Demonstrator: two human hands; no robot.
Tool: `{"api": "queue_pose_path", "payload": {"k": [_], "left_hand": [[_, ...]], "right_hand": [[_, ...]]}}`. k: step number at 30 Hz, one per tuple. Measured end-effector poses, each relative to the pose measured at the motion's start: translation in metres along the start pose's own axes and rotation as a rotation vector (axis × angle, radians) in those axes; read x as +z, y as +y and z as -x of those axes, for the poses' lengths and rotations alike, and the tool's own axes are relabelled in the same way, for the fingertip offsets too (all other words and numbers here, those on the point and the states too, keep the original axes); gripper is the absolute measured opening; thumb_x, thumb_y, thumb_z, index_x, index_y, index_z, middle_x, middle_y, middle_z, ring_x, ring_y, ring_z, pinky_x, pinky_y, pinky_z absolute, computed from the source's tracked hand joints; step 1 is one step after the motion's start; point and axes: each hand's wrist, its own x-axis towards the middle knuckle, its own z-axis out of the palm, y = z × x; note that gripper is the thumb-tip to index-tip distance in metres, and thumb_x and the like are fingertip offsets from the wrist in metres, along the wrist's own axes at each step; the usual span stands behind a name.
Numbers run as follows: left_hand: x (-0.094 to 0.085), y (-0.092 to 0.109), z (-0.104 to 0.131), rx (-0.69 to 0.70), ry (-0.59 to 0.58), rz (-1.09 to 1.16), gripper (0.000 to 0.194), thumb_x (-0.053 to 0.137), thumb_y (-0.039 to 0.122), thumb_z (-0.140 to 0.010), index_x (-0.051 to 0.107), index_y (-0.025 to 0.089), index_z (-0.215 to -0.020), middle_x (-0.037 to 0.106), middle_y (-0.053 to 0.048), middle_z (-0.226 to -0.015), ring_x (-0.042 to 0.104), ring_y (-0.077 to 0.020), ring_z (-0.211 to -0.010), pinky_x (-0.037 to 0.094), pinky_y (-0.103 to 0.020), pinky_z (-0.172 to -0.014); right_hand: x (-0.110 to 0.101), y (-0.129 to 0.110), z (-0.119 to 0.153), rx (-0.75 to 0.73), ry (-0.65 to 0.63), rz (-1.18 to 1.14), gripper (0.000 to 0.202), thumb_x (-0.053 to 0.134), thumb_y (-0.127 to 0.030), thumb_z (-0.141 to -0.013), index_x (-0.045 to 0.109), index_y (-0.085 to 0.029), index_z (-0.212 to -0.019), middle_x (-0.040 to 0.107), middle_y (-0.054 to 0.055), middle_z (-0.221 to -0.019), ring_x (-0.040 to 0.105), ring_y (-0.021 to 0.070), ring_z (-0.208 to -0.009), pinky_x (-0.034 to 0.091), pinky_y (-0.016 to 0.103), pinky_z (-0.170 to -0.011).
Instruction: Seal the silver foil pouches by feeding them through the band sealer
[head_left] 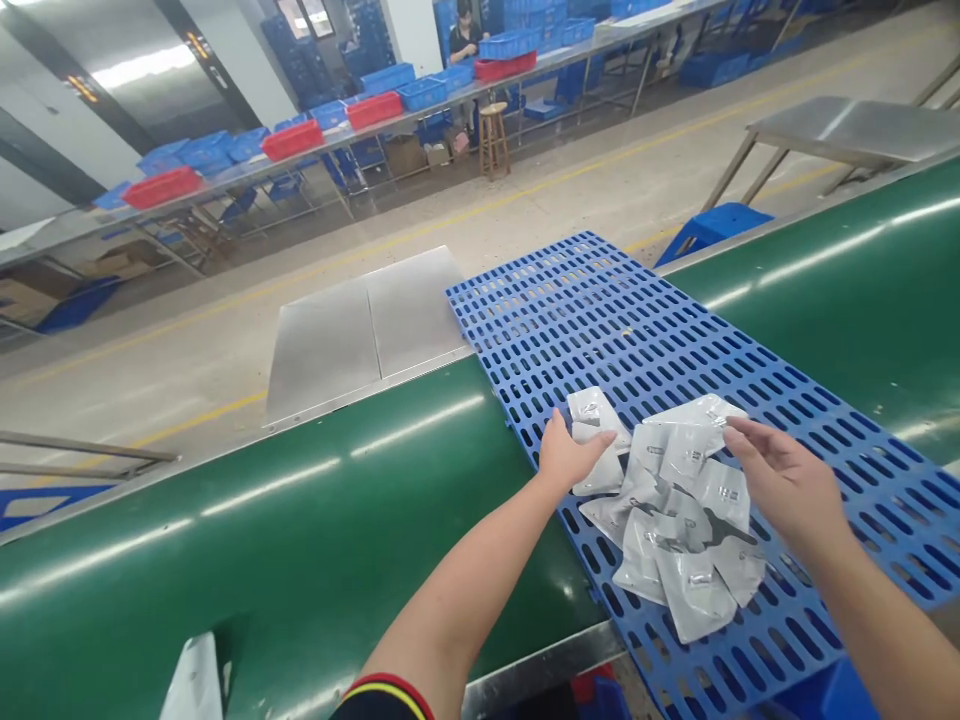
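Seems to be at the step of handling, perhaps straightening or separating, flat silver pouches (667, 505) in a loose, overlapping heap. Found right of centre in the lower half of the frame, on a blue slotted panel (750, 350) set across a green belt (300, 560).

Keeps the left hand (566, 455) at the upper-left edge of the heap, with the thumb out over a pouch and the index finger spread well apart from it; cannot tell what the hidden fingers touch. Puts the right hand (799, 490) at the upper-right edge, with thumb and index finger near each other by the tip of the topmost pouch; cannot tell whether clamped on that tip or only beside it.

Likely calls next for a light fingertip hold on one thin edge, and for care not to drag along the pouches overlapped beneath.
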Motion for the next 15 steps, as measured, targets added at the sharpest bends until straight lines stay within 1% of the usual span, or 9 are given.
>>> {"api": "queue_pose_path", "payload": {"k": [1, 2, 4, 6, 7, 9, 11, 13, 15], "left_hand": [[-0.004, -0.003, 0.003, -0.002, 0.046, 0.016, 0.126, 0.086, 0.074, -0.074, 0.034, 0.011, -0.170, 0.035, -0.028, -0.176, 0.035, -0.0464, -0.162, 0.036, -0.058, -0.128], [-0.011, -0.009, 0.009, 0.006, 0.088, 0.046, 0.121, 0.085, 0.072, -0.078, 0.035, 0.011, -0.169, 0.037, -0.028, -0.175, 0.039, -0.0453, -0.160, 0.038, -0.058, -0.127], [-0.028, -0.028, 0.032, 0.025, 0.151, 0.148, 0.105, 0.080, 0.066, -0.085, 0.040, 0.014, -0.167, 0.048, -0.026, -0.168, 0.054, -0.0405, -0.150, 0.047, -0.055, -0.120], [-0.052, -0.058, 0.072, 0.005, 0.176, 0.268, 0.091, 0.078, 0.060, -0.089, 0.047, 0.017, -0.163, 0.062, -0.022, -0.157, 0.068, -0.0350, -0.133, 0.057, -0.050, -0.108], [-0.066, -0.076, 0.099, -0.022, 0.184, 0.312, 0.087, 0.077, 0.059, -0.089, 0.052, 0.016, -0.160, 0.068, -0.022, -0.149, 0.072, -0.0335, -0.125, 0.060, -0.049, -0.103], [-0.095, -0.114, 0.162, -0.087, 0.195, 0.329, 0.076, 0.078, 0.056, -0.088, 0.063, 0.013, -0.150, 0.078, -0.020, -0.133, 0.076, -0.0329, -0.115, 0.062, -0.048, -0.098], [-0.121, -0.150, 0.235, -0.161, 0.249, 0.307, 0.063, 0.077, 0.055, -0.089, 0.073, 0.014, -0.137, 0.082, -0.018, -0.124, 0.078, -0.0331, -0.111, 0.063, -0.048, -0.095], [-0.143, -0.180, 0.311, -0.270, 0.348, 0.273, 0.053, 0.076, 0.054, -0.089, 0.079, 0.018, -0.128, 0.084, -0.015, -0.119, 0.078, -0.0334, -0.109, 0.063, -0.047, -0.094], [-0.159, -0.200, 0.384, -0.367, 0.504, 0.265, 0.046, 0.075, 0.054, -0.090, 0.083, 0.020, -0.120, 0.085, -0.013, -0.114, 0.079, -0.0336, -0.106, 0.063, -0.047, -0.094]], "right_hand": [[-0.002, -0.008, 0.005, -0.007, -0.002, 0.017, 0.056, 0.072, -0.057, -0.086, 0.078, -0.018, -0.126, 0.079, 0.018, -0.121, 0.074, 0.0385, -0.118, 0.055, 0.056, -0.110], [-0.002, -0.015, 0.010, -0.015, 0.001, 0.023, 0.056, 0.072, -0.057, -0.085, 0.079, -0.018, -0.125, 0.079, 0.018, -0.120, 0.074, 0.0391, -0.117, 0.055, 0.056, -0.109], [0.006, -0.027, 0.019, -0.042, 0.027, 0.000, 0.057, 0.073, -0.059, -0.083, 0.079, -0.017, -0.120, 0.080, 0.019, -0.120, 0.074, 0.0399, -0.116, 0.056, 0.057, -0.108], [0.030, -0.032, 0.032, -0.067, 0.026, -0.040, 0.058, 0.073, -0.062, -0.081, 0.079, -0.017, -0.117, 0.080, 0.019, -0.115, 0.075, 0.0392, -0.111, 0.056, 0.058, -0.108], [0.050, -0.033, 0.040, -0.073, -0.008, -0.057, 0.059, 0.073, -0.064, -0.079, 0.079, -0.017, -0.115, 0.080, 0.018, -0.110, 0.076, 0.0382, -0.105, 0.056, 0.058, -0.106], [0.105, -0.033, 0.068, -0.090, -0.193, -0.074, 0.063, 0.072, -0.068, -0.077, 0.078, -0.017, -0.113, 0.080, 0.016, -0.099, 0.077, 0.0353, -0.094, 0.059, 0.056, -0.099], [0.175, -0.032, 0.114, -0.128, -0.492, -0.052, 0.063, 0.071, -0.069, -0.075, 0.077, -0.017, -0.111, 0.081, 0.014, -0.095, 0.076, 0.0334, -0.088, 0.061, 0.052, -0.092], [0.245, -0.033, 0.180, -0.199, -0.831, 0.034, 0.056, 0.072, -0.065, -0.074, 0.079, -0.019, -0.105, 0.082, 0.013, -0.095, 0.076, 0.0326, -0.088, 0.060, 0.050, -0.091], [0.306, -0.036, 0.259, -0.274, -1.141, 0.142, 0.044, 0.077, -0.057, -0.072, 0.080, -0.021, -0.096, 0.082, 0.011, -0.092, 0.077, 0.0316, -0.090, 0.060, 0.047, -0.093]]}}
